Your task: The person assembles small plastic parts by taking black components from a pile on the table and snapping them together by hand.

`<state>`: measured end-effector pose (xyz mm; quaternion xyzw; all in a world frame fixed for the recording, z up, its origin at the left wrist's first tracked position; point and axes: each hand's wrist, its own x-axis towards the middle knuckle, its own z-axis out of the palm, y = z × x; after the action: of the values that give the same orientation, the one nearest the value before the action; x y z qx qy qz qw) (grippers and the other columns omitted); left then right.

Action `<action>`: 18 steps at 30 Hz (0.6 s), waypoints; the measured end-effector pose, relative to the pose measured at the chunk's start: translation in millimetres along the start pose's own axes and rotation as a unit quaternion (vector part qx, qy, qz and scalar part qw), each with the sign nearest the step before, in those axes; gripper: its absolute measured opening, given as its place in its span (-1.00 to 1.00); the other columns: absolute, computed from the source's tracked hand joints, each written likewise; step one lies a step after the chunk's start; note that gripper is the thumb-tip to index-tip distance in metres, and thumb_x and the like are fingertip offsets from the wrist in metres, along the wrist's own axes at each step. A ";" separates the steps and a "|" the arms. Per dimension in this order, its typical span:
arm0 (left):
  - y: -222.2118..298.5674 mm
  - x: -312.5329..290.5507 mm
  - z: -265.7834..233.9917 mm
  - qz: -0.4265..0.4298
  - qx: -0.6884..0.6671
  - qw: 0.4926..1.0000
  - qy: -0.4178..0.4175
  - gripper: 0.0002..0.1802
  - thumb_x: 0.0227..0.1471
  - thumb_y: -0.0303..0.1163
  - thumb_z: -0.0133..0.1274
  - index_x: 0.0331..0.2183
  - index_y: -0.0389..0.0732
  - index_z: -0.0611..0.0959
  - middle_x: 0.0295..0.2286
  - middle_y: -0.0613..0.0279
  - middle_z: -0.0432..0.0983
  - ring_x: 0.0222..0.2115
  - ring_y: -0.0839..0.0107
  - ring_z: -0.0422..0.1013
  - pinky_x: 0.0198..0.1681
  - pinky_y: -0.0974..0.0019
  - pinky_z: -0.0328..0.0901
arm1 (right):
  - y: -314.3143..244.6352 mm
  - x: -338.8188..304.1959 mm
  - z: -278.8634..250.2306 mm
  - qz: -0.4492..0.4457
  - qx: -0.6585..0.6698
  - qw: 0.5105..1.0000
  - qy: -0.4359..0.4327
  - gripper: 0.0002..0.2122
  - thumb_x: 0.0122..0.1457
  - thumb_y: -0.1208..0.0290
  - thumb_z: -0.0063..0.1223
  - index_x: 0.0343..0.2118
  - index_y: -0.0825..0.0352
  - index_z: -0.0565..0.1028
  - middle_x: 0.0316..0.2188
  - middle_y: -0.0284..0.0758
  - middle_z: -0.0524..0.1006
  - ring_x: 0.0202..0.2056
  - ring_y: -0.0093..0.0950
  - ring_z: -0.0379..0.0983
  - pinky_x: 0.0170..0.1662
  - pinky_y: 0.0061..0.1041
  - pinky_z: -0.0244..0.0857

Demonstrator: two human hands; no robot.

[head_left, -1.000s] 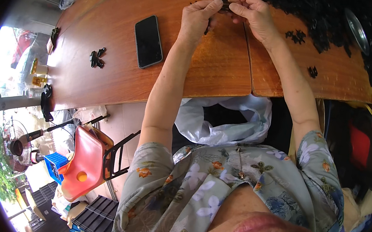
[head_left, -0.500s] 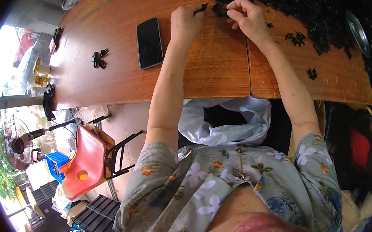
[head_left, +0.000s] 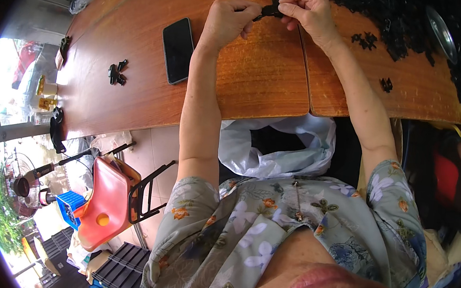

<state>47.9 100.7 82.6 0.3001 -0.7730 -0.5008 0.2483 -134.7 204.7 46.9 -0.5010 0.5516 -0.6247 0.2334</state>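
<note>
Small black plastic pieces (head_left: pixel 269 10) sit between my two hands above the wooden table (head_left: pixel 259 74); their exact shape is too small to make out. My left hand (head_left: pixel 228 24) is closed, its thumb and fingers pinching the left end of the black plastic. From the other side, my right hand (head_left: pixel 311 17) pinches the right end between thumb and fingertips. Beside my left wrist lies a dark phone (head_left: pixel 176 51). A big heap of black plastic pieces (head_left: pixel 365 15) spreads beyond my right hand.
A round metal dish (head_left: pixel 441 34) rests tilted on the heap. Small groups of black pieces lie at the left (head_left: pixel 117 73), near the heap (head_left: pixel 364 41) and by the right front edge (head_left: pixel 386 84). Below the table edge hangs an opened white bag (head_left: pixel 276 162). A red chair (head_left: pixel 107 204) stands left.
My hands have come together, and the black plastic in the left now meets the piece at the right fingers. The view has shifted slightly.
</note>
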 end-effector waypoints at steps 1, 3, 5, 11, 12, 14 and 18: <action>-2.1 0.9 -1.2 0.017 -0.006 1.000 -0.013 -0.73 0.09 -0.27 0.18 -0.36 -0.33 0.73 -0.69 0.33 0.46 -0.69 0.62 0.35 -0.65 0.53 0.19 | -0.5 0.7 -1.6 0.001 0.003 1.000 -0.013 -0.89 0.15 0.44 0.21 -0.33 0.36 0.57 -0.49 -0.35 0.58 -0.48 -0.63 0.52 -0.52 -0.66 0.42; -5.5 3.1 0.4 0.034 -0.012 0.999 -0.026 -0.73 0.09 -0.28 0.18 -0.34 -0.33 0.73 -0.67 0.31 0.49 -0.66 0.60 0.40 -0.63 0.53 0.24 | -1.1 -0.5 -2.9 0.017 -0.028 0.999 -0.013 -0.89 0.15 0.44 0.20 -0.33 0.36 0.57 -0.49 -0.34 0.59 -0.48 -0.59 0.53 -0.49 -0.62 0.43; -6.5 3.3 1.1 0.061 -0.043 0.997 -0.026 -0.76 0.07 -0.36 0.20 -0.28 -0.34 0.73 -0.57 0.25 0.57 -0.59 0.55 0.49 -0.53 0.53 0.39 | -13.2 -2.3 0.9 0.033 -0.056 0.998 -0.015 -0.89 0.15 0.44 0.20 -0.32 0.36 0.57 -0.48 -0.32 0.59 -0.48 -0.55 0.54 -0.47 -0.59 0.44; -3.6 -1.7 22.8 0.106 -0.086 0.991 0.009 -0.61 0.02 -0.48 0.24 -0.08 -0.36 0.63 -0.42 0.15 0.61 -0.49 0.51 0.55 -0.28 0.50 0.52 | -36.5 -9.5 6.0 0.045 0.007 0.998 0.044 -0.90 0.15 0.52 0.17 -0.47 0.38 0.51 -0.59 -0.35 0.53 -0.59 -0.62 0.46 -0.56 -0.55 0.36; -4.2 -1.4 27.4 0.106 -0.086 0.991 0.008 -0.61 0.02 -0.48 0.24 -0.08 -0.36 0.63 -0.42 0.15 0.61 -0.49 0.51 0.55 -0.28 0.50 0.52 | -36.4 -9.5 6.5 0.031 -0.013 0.998 0.061 -0.91 0.14 0.52 0.18 -0.47 0.37 0.52 -0.59 -0.35 0.53 -0.57 -0.63 0.46 -0.54 -0.56 0.36; -3.0 -2.7 35.1 0.131 -0.155 0.979 0.025 -0.54 0.07 -0.45 0.20 0.02 -0.36 0.56 -0.46 0.17 0.60 -0.52 0.55 0.52 -0.41 0.53 0.47 | -31.9 -9.9 6.4 0.018 -0.033 0.996 0.080 -0.91 0.14 0.51 0.18 -0.47 0.37 0.52 -0.58 -0.36 0.54 -0.55 -0.63 0.46 -0.52 -0.57 0.35; -6.7 -1.1 35.5 0.120 -0.096 0.988 0.023 -0.53 0.12 -0.41 0.16 0.06 -0.36 0.52 -0.54 0.24 0.55 -0.59 0.60 0.43 -0.54 0.56 0.35 | -29.1 -5.9 5.4 -0.056 -0.075 0.994 0.065 -0.88 0.11 0.44 0.24 -0.42 0.38 0.57 -0.56 -0.38 0.55 -0.50 -0.65 0.46 -0.45 -0.60 0.34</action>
<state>25.8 121.6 63.0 0.1918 -0.7458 -0.5322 0.3517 -120.0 215.5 71.0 -0.5054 0.5820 -0.6249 0.1240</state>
